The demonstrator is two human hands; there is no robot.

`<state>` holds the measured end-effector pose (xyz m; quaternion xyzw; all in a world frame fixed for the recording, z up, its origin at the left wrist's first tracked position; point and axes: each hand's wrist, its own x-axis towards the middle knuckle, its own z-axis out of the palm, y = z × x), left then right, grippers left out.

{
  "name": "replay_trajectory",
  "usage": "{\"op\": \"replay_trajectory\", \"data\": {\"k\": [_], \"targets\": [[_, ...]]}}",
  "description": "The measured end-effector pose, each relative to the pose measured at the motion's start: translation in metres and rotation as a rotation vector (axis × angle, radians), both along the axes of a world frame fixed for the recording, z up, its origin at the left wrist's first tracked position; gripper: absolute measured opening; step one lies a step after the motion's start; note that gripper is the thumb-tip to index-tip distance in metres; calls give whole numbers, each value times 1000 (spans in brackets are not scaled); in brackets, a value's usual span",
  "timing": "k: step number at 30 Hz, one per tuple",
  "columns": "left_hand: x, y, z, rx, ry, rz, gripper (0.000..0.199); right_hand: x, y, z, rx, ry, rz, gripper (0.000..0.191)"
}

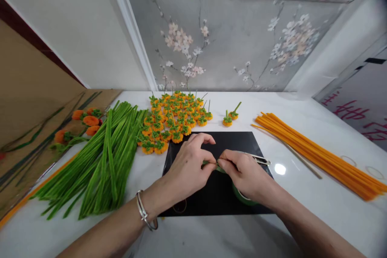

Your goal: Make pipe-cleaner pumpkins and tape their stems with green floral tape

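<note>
My left hand [193, 161] and my right hand [242, 169] meet over a black mat [205, 201]. Thumb and index finger of each are pinched on a thin green strip [221, 168], which shows between and beside the fingertips. Under my right hand a round green roll [242, 198] is partly hidden. A metal tool [262, 161], perhaps scissors or a cutter, sticks out behind that hand. Behind the mat stand several small orange flowers with green tops [177, 136], and two more [227, 121] sit apart to their right.
Green fuzzy stems [105, 161] lie in a large pile at left. Orange stems [314, 153] with a thin stick [302, 160] lie at right. Finished-looking orange flowers [91, 121] rest on brown paper at far left. A panelled wall [229, 40] closes off the back of the white table [302, 209].
</note>
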<state>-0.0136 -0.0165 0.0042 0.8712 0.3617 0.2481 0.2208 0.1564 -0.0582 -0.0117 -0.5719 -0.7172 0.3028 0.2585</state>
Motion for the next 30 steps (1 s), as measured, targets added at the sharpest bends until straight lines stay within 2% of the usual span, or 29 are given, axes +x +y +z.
{"op": "replay_trajectory", "data": {"k": [3,8,12,16,19,21,24,26,28,30], "targets": [[2,-2,-3,88,-25,34,18,0,1,0,-106,149,-42,22],[5,-4,-5,222,-71,69,19,-3,0,1,-185,305,-108,25],[6,-6,-7,342,-83,106,19,-10,-2,2,-367,603,-194,33],[7,-6,-7,389,-97,134,19,-15,-3,4,-525,875,-235,39],[6,-3,-7,420,-88,142,19,-13,-1,5,-575,934,-245,41],[6,-1,-5,441,-66,147,19,-9,0,5,-508,869,-266,42],[5,0,-4,464,-29,162,18,-2,0,6,-187,569,-298,37],[4,-1,-4,482,-10,169,18,0,-2,7,15,322,-267,29],[4,-2,-4,502,6,165,19,-1,-3,7,119,163,-194,23],[4,-3,-5,521,20,153,19,-4,-5,5,153,117,-126,21]]}}
